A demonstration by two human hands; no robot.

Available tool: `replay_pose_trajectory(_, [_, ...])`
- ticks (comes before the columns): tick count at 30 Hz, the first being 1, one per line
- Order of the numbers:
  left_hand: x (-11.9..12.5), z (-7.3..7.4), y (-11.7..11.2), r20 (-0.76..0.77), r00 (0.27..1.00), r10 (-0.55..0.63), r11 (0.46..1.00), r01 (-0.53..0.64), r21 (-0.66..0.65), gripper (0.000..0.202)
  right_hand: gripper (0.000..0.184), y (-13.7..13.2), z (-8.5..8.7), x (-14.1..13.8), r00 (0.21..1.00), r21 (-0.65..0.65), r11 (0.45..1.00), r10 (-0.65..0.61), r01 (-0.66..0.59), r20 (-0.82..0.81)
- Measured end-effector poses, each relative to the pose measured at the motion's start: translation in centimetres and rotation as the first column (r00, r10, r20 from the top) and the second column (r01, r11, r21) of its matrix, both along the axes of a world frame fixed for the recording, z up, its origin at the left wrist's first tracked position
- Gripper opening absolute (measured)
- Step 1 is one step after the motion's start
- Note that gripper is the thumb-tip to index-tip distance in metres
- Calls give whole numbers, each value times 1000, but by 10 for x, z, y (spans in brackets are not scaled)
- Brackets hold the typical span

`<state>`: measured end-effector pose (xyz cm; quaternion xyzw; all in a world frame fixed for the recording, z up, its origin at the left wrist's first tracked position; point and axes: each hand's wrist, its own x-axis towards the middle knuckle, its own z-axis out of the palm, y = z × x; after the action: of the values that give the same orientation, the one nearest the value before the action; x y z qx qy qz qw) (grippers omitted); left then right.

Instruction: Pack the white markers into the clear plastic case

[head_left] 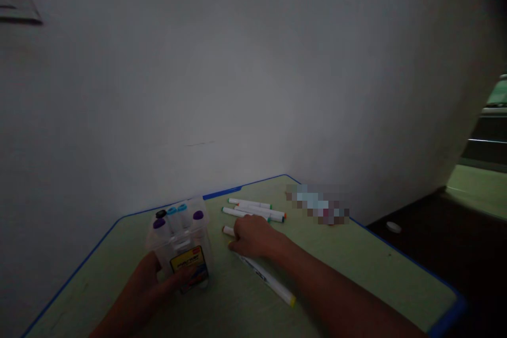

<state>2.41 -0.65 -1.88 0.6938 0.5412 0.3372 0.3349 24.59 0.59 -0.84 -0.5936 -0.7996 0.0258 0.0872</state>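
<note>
My left hand [158, 280] grips the front of a clear plastic marker case [180, 245] with a yellow label, which stands on the green table [356, 269]. Several markers with purple, blue and black caps stick up from the case. My right hand [253, 237] rests palm down with fingers curled over white markers lying on the table; a brown-tipped marker [227, 231] pokes out by its fingertips and a yellow-tipped marker [273, 286] runs out under the wrist. Several more white markers [255, 209] lie just beyond this hand.
The table has a blue edge and stands in a corner of white walls. A blurred-out object [319, 205] lies near the right wall. Dark floor with a small white disc [393, 227] lies to the right.
</note>
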Motion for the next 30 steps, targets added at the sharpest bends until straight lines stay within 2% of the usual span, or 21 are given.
replay_pose_trajectory(3, [-1, 1, 0, -7, 998, -58, 998, 58, -28, 45, 28, 0, 0, 0, 1000, 25, 1000, -10, 10, -17])
replay_pose_trajectory(12, [4, 5, -1, -13, 998, -62, 998, 62, -1, 44, 25, 0, 0, 1, 998, 9, 998, 67, -67, 13])
replay_pose_trajectory(15, [5, 5, -3, 3, 999, -32, 999, 32, 6, 46, 27, -1, 0, 1, 996, 4, 996, 86, -86, 32])
replay_pose_trajectory(18, [4, 4, -3, -1, 1000, -13, 1000, 13, 4, 47, 27, -2, 1, 1, 995, 20, 995, 94, -95, 41])
replay_pose_trajectory(26, [-1, -1, 1, -15, 998, -68, 998, 68, -4, 45, 24, -5, 3, 0, 996, 17, 997, 80, -81, 43])
replay_pose_trajectory(30, [-3, 0, 1, -30, 999, -18, 1000, 18, 0, 49, 25, -4, 3, 0, 995, 19, 996, 89, -90, 44])
